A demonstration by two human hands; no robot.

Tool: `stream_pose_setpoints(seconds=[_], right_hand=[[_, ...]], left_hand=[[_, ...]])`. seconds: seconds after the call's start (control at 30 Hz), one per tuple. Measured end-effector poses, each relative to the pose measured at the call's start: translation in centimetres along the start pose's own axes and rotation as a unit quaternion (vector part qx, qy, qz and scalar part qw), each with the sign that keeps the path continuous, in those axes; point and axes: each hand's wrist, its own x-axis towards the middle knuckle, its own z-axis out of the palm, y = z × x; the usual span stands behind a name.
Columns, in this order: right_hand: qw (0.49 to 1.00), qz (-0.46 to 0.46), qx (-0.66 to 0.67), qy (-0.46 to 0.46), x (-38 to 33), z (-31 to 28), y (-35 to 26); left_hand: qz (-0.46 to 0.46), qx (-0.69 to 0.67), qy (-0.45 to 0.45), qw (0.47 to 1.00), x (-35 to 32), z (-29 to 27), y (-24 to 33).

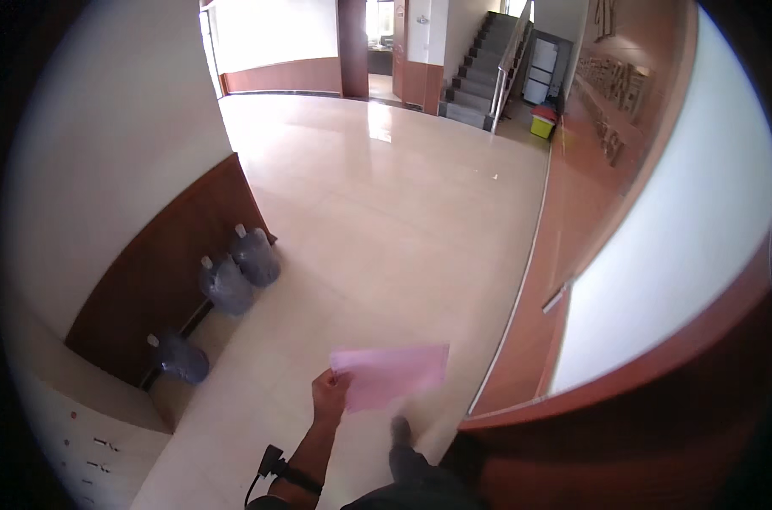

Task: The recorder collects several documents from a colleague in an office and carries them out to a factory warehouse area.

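My left hand (329, 394) pinches the left edge of a thin pink rectangular sheet (392, 375). The sheet stretches out to the right, nearly flat, above the shiny beige floor; whether it is paper or cloth I cannot tell. A black strap with a small black device (271, 460) sits around my left forearm. One foot (400, 431) shows just below the sheet. My right hand is out of the picture.
Large water-cooler bottles (228, 286) stand along the left wall. At lower left is a pale cabinet (97, 450). A wood-panelled wall (564, 255) runs along the right. Far off are stairs (479, 81), a white fridge (540, 72) and a yellow-green bin (541, 126).
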Motion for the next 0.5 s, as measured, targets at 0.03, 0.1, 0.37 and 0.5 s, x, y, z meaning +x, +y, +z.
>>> stream_pose_setpoints(seconds=[0.03,0.1,0.37,0.5], right_hand=[[1.0,0.01,0.009,-0.002,1.8,0.5,-1.9],[0.999,0.033,0.023,-0.008,5.5,0.4,-5.7],[0.989,0.129,0.063,-0.027,18.1,4.1,-19.4],[0.983,0.161,0.084,-0.023,25.4,7.7,-24.9]], left_hand=[[0.001,0.004,0.002,1.0,2.6,-0.7,0.7],[-0.041,0.002,0.048,0.998,6.3,-2.7,1.5],[-0.041,0.072,0.153,0.985,20.8,-9.1,5.2],[-0.017,0.16,0.153,0.975,31.5,-8.7,7.4]])
